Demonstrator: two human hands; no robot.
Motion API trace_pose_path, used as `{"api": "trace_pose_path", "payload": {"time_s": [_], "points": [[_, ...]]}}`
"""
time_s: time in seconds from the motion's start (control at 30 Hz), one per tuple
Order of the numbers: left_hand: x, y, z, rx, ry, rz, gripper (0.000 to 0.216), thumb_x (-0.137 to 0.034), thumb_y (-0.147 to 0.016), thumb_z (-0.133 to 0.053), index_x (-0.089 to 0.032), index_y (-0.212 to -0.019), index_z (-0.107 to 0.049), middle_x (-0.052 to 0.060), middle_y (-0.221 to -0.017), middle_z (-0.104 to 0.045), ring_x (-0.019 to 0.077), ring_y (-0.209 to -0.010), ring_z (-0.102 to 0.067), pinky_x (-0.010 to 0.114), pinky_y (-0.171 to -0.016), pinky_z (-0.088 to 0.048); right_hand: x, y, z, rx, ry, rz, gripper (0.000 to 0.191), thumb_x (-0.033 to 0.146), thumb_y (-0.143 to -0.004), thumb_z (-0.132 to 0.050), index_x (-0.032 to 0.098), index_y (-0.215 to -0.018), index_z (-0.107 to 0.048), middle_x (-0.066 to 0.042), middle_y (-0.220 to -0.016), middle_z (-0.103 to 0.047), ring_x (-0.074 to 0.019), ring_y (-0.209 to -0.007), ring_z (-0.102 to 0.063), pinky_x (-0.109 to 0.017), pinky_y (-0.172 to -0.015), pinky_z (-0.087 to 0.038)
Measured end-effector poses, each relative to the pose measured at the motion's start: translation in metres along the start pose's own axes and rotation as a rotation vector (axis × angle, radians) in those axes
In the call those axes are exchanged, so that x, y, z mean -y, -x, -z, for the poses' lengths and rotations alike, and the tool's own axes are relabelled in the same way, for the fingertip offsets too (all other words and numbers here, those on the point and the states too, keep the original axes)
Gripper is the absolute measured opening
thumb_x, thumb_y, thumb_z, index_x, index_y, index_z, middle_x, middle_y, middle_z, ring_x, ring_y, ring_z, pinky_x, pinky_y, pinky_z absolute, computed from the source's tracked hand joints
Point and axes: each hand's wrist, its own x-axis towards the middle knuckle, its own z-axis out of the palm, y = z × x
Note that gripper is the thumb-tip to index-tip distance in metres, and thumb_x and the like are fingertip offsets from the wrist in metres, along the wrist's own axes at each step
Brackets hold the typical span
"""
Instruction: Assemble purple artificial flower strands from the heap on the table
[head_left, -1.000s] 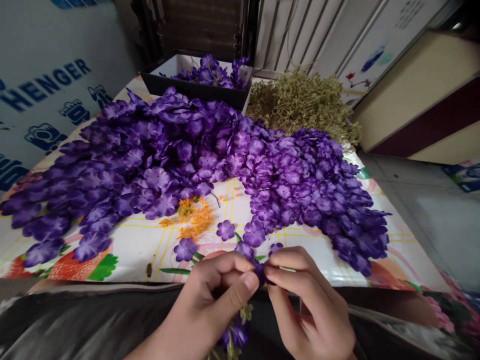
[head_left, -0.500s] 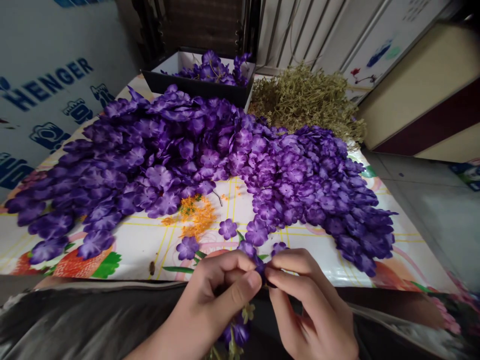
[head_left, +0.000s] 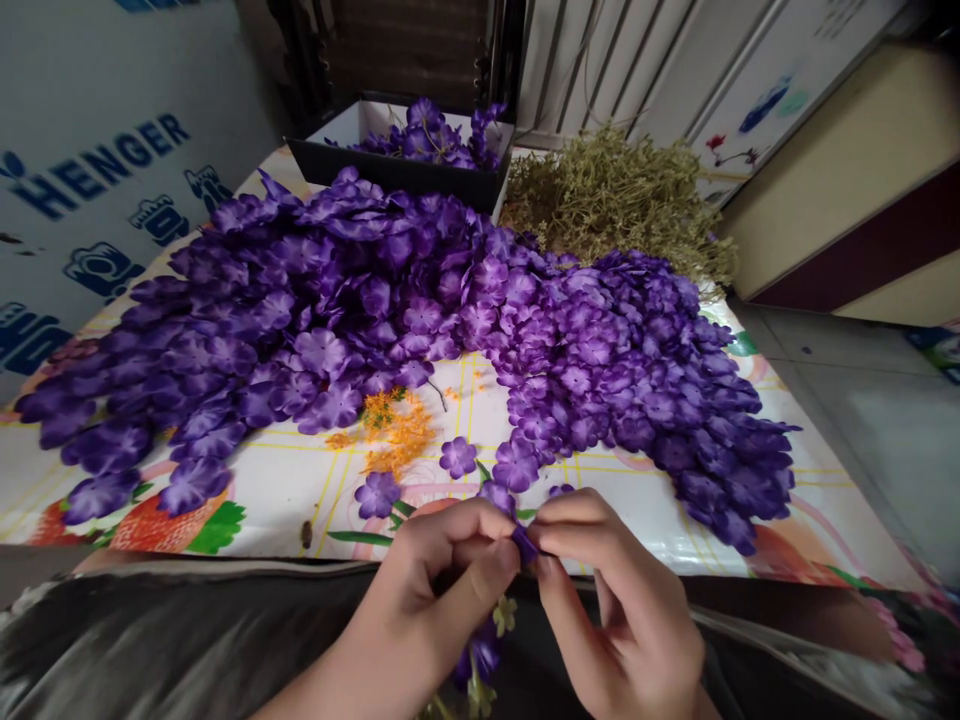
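**Your hands pinch a small purple blossom [head_left: 525, 545] at the table edge**

Your left hand [head_left: 427, 590] and right hand [head_left: 622, 600] are both closed on it, thumbs and forefingers meeting, tips nearly touching. The blossom sits right between your fingertips, folded or bunched, so you can't make out its full shape, and whatever it joins to is hidden by your fingers. Below your hands hangs a sprig [head_left: 474, 655] with a purple flower and a pale green bud [head_left: 505, 616]. It runs down past the table edge and is cut off by the bottom of the frame, and the stem's top is hidden behind your left hand, so it can't be told if it links to the pinched blossom. Your lap is covered by dark grey cloth [head_left: 150, 630].

Ahead, on strawberry-print oilcloth [head_left: 169, 530], lies a huge heap of purple fabric blossoms [head_left: 420, 320]. A few loose ones [head_left: 457, 457] lie just beyond your hands, near orange sprigs [head_left: 397, 430]. Further back are a black box [head_left: 390, 165] holding more purple blossoms and a mound of dried olive-green sprigs [head_left: 615, 205].
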Motion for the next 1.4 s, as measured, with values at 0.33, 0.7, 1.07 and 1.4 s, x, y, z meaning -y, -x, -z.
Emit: {"api": "trace_pose_path", "payload": {"time_s": [0.33,0.7,1.07,1.4], "points": [[0.003,0.001,-0.003,-0.087,-0.45,-0.144,0.027,-0.027,-0.092,-0.042,-0.018,-0.068,-0.05,-0.004,-0.057,-0.041,0.0108,-0.053,-0.04,0.021,-0.051,-0.031,-0.015,-0.004,0.011,-0.063,0.182,-0.301,0.009,0.018,-0.09,-0.046,0.022,-0.086,-0.053,0.002,-0.069,-0.054,-0.0125,-0.056,-0.051,-0.024,-0.055,-0.045],[0.007,-0.006,-0.003,-0.114,-0.305,-0.083,0.025,-0.03,-0.088,-0.047,-0.018,-0.066,-0.047,-0.005,-0.054,-0.042,0.0099,-0.048,-0.037,0.02,-0.046,-0.027,-0.003,-0.007,0.019,0.008,0.229,0.006,0.028,0.0,-0.083,-0.044,0.017,-0.105,-0.052,-0.009,-0.097,-0.055,-0.0192,-0.092,-0.055,-0.032,-0.077,-0.049],[0.002,0.0,-0.001,0.001,-0.212,-0.063,0.024,-0.035,-0.091,-0.047,-0.018,-0.078,-0.058,-0.005,-0.057,-0.041,0.0104,-0.053,-0.037,0.021,-0.051,-0.029,-0.001,0.0,0.009,0.084,-0.024,-0.066,0.034,-0.002,-0.081,-0.048,0.018,-0.105,-0.059,-0.006,-0.097,-0.062,-0.0156,-0.085,-0.063,-0.028,-0.075,-0.055],[0.003,0.0,0.001,-0.013,-0.195,-0.092,0.02,-0.031,-0.089,-0.051,-0.017,-0.075,-0.056,-0.007,-0.054,-0.035,0.009,-0.051,-0.031,0.021,-0.049,-0.027,0.0,-0.002,0.007,0.035,-0.161,-0.081,0.035,-0.002,-0.079,-0.049,0.02,-0.103,-0.064,-0.003,-0.095,-0.065,-0.0136,-0.091,-0.063,-0.021,-0.076,-0.053]]}}
